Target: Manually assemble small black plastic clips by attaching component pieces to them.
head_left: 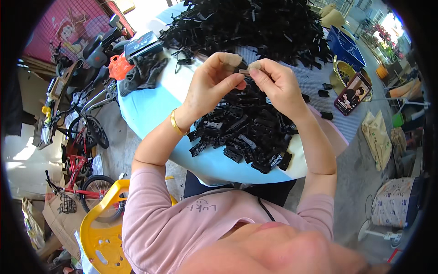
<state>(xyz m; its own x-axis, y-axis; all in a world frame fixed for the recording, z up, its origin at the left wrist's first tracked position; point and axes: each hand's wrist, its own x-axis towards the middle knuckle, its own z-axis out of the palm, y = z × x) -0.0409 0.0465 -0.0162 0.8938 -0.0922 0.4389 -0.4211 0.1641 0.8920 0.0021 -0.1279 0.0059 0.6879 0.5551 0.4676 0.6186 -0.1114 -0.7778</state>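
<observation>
From the head camera, the left hand (213,82) and the right hand (277,84) are raised together above the table (150,107), fingertips meeting, each thumb wrapped in a beige fabric cot; between them they pinch a small black clip piece (244,72), the left hand's fingers curled closed on one end and the right hand's thumb and forefinger clamped on the other. How the piece's parts sit against each other is too small to tell. Directly below the hands lies a heap of finished-looking black clips (246,130), and beyond the fingertips — farther up the table — spreads a much larger tangled pile of black parts (255,25). The likeliest slip, as I judge it, is the tiny piece springing out of the pinch, since the padded thumbs dull the feel of it; it would drop into the near heap and be lost among look-alikes. The near heap also reaches the table's edge just beneath the right wrist, so a brushing forearm could push clips off onto the floor. A few stray clips (325,93) already lie apart, out past the right hand. As for containers: a round metal bowl (343,73) sits beyond the right hand near the far rim, its contents mostly hidden by a phone-like dark card (352,93) leaning across it — I cannot tell what is inside. To the left of the left hand rest a grey glove (143,73), an orange bag (119,66) and a flat dark box (142,44), shut.
</observation>
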